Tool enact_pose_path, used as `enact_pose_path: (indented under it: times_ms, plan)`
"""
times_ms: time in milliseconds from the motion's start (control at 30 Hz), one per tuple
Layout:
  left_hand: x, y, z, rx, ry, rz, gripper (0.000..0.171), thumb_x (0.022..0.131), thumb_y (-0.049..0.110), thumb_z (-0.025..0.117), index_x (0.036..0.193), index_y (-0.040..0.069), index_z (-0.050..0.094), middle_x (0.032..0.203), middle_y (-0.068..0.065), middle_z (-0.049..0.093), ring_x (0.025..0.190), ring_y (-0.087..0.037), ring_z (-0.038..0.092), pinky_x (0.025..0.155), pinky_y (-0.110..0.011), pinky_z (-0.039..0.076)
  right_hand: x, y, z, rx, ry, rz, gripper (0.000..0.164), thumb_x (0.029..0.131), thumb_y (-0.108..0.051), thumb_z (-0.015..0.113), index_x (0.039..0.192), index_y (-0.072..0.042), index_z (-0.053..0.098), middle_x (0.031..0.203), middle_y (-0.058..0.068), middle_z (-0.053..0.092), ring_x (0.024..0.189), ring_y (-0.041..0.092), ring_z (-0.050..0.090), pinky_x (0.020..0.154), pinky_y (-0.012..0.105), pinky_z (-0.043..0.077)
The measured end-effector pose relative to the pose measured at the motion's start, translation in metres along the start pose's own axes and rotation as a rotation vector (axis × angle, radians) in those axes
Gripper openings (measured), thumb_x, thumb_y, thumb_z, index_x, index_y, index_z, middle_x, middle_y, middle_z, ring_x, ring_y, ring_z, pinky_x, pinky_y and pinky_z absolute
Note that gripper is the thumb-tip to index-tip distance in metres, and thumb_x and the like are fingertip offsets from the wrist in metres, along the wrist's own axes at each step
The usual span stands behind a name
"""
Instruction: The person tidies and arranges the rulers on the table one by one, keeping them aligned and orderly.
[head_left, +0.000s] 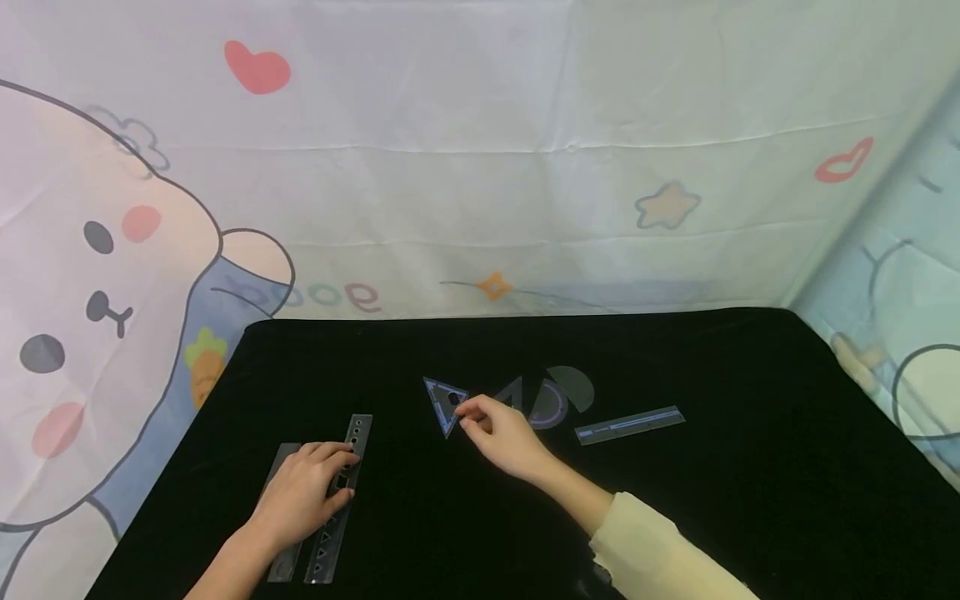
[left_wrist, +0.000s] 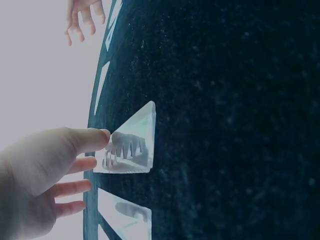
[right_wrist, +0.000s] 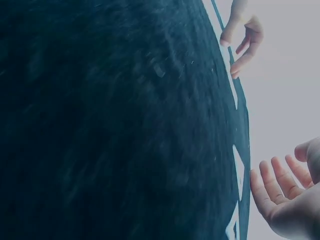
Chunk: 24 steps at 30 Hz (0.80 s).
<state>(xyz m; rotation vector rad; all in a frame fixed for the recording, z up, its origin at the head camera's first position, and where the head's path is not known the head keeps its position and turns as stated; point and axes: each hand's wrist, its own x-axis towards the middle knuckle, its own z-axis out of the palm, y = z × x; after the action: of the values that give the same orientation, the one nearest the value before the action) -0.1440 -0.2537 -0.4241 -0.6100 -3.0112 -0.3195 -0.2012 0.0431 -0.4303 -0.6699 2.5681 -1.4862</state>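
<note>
My left hand lies over a clear stencil ruler with cut-out shapes, fingers and thumb loosely spread at it. In the left wrist view, the thumb tip of the left hand is at the edge of a shiny clear piece; contact is hard to tell. A second clear ruler lies partly under that hand. My right hand hovers with bent fingers beside a clear triangular set square with blue edging. The right wrist view shows the right hand holding nothing, fingers apart.
Behind the right hand lie another clear set square, a protractor with a purple arc, and a clear semicircular piece. A ruler with a blue stripe lies farther right. The black tabletop ends at a printed curtain.
</note>
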Motion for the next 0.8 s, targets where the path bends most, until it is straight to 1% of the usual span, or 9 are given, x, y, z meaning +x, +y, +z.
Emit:
enact_pose_path:
  times_ms: [133, 333, 567, 667, 800]
  plan:
    - [0.002, 0.002, 0.0, -0.005, 0.007, -0.001, 0.036, 0.075, 0.025, 0.073, 0.108, 0.015, 0.063, 0.12, -0.008, 0.058, 0.11, -0.029, 0.053, 0.087, -0.053, 0.045, -0.009, 0.008, -0.013, -0.033, 0.021, -0.023, 0.023, 0.092, -0.018, 0.053, 0.114, -0.015, 0.057, 0.105, 0.0, 0.062, 0.089, 0.01, 0.061, 0.075, 0.022, 0.051]
    - [0.009, 0.009, 0.002, -0.02, 0.044, 0.001, 0.035, 0.076, 0.025, 0.072, 0.108, 0.016, 0.063, 0.117, -0.006, 0.058, 0.108, -0.027, 0.054, 0.086, -0.05, 0.046, -0.02, 0.021, -0.031, -0.086, 0.061, -0.04, 0.022, 0.09, -0.017, 0.056, 0.112, -0.016, 0.058, 0.103, -0.002, 0.062, 0.089, 0.01, 0.061, 0.076, 0.023, 0.051]
    - [0.024, 0.022, 0.001, -0.04, 0.087, -0.008, 0.035, 0.077, 0.025, 0.071, 0.11, 0.016, 0.063, 0.117, -0.004, 0.058, 0.106, -0.025, 0.055, 0.088, -0.048, 0.046, -0.031, 0.032, -0.052, -0.123, 0.049, -0.045, 0.025, 0.091, -0.018, 0.055, 0.115, -0.014, 0.057, 0.11, 0.001, 0.061, 0.095, 0.014, 0.061, 0.081, 0.027, 0.052]
    - [0.03, 0.029, 0.003, -0.048, 0.11, -0.002, 0.034, 0.077, 0.024, 0.071, 0.109, 0.016, 0.063, 0.114, -0.004, 0.059, 0.104, -0.024, 0.056, 0.087, -0.046, 0.047, -0.035, 0.038, -0.061, -0.129, 0.04, -0.047, 0.026, 0.091, -0.018, 0.054, 0.117, -0.012, 0.056, 0.11, 0.002, 0.061, 0.094, 0.013, 0.061, 0.08, 0.025, 0.051]
    - [0.038, 0.04, 0.007, -0.087, 0.149, 0.003, 0.032, 0.077, 0.022, 0.072, 0.107, 0.015, 0.063, 0.109, -0.003, 0.061, 0.1, -0.022, 0.058, 0.083, -0.042, 0.049, -0.039, 0.043, -0.07, -0.151, 0.039, -0.057, 0.027, 0.091, -0.017, 0.055, 0.118, -0.011, 0.056, 0.11, 0.004, 0.061, 0.091, 0.012, 0.06, 0.077, 0.021, 0.05]
